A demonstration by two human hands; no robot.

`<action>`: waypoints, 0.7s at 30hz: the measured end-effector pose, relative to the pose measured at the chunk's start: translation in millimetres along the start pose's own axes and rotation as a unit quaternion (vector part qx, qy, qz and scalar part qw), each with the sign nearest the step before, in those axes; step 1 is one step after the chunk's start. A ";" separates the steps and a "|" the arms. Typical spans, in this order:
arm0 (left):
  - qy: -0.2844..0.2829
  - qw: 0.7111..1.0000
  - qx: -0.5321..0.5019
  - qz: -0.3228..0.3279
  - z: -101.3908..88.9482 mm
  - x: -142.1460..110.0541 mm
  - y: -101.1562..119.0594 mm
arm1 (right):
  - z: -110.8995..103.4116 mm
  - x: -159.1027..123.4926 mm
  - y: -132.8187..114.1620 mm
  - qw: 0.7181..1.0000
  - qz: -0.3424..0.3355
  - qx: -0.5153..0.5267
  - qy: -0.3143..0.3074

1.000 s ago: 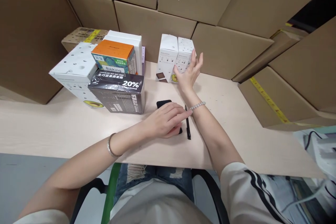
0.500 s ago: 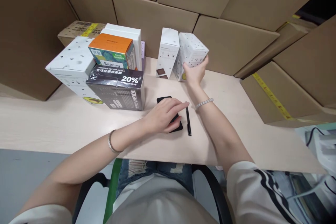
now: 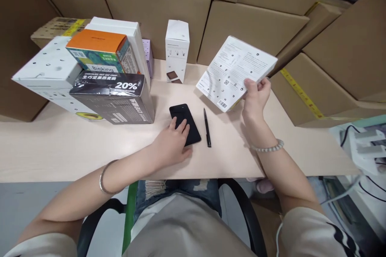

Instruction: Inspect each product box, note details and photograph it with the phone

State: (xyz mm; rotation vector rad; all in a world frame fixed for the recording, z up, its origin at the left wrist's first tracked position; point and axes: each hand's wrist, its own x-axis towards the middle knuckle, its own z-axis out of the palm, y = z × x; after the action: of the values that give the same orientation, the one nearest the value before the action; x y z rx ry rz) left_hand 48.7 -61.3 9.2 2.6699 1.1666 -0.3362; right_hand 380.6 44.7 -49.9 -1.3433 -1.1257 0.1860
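My right hand (image 3: pixel 255 98) grips a white carton (image 3: pixel 233 73) with small dark spots by its right edge. The carton is tilted, and its printed panel with a barcode faces me. My left hand (image 3: pixel 173 140) lies with fingers apart on a black smartphone (image 3: pixel 193 130) on the table. Just right of the phone is a black pen (image 3: pixel 207 128), which neither hand touches. A narrow white carton (image 3: pixel 177 50) with a chocolate picture stands upright behind the phone.
At the left are a dark chocolate oat crisp box (image 3: pixel 120 102), an orange-topped box (image 3: pixel 99 42), and a large white carton (image 3: pixel 48 62) with an avocado picture. Brown cardboard boxes (image 3: pixel 256 32) wall in the table's back. A taped carton (image 3: pixel 325 92) borders the right.
My right hand has lifted the spotted carton away from the narrow one, rightward and toward me, turning its printed panel up. My left hand has drawn back slightly across the phone. The view has shifted.
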 end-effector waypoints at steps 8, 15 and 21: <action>0.038 0.999 0.005 -0.014 1.6 35.3 8.6 | -14.3 -12.7 -20.4 0.992 0.077 0.080 0.066; 0.082 0.996 0.015 -0.015 -2.9 68.3 22.8 | -11.3 -19.4 -40.4 0.975 0.102 0.177 0.085; 0.128 0.990 -0.059 0.030 -3.3 93.0 0.8 | -4.0 -24.2 -42.5 0.979 0.083 0.185 0.033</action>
State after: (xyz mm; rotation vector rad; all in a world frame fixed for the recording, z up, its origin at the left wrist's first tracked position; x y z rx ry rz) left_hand 111.3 3.5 -14.5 2.6942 1.1307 0.0856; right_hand 351.2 13.0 -26.8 -1.0989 -0.8716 0.4472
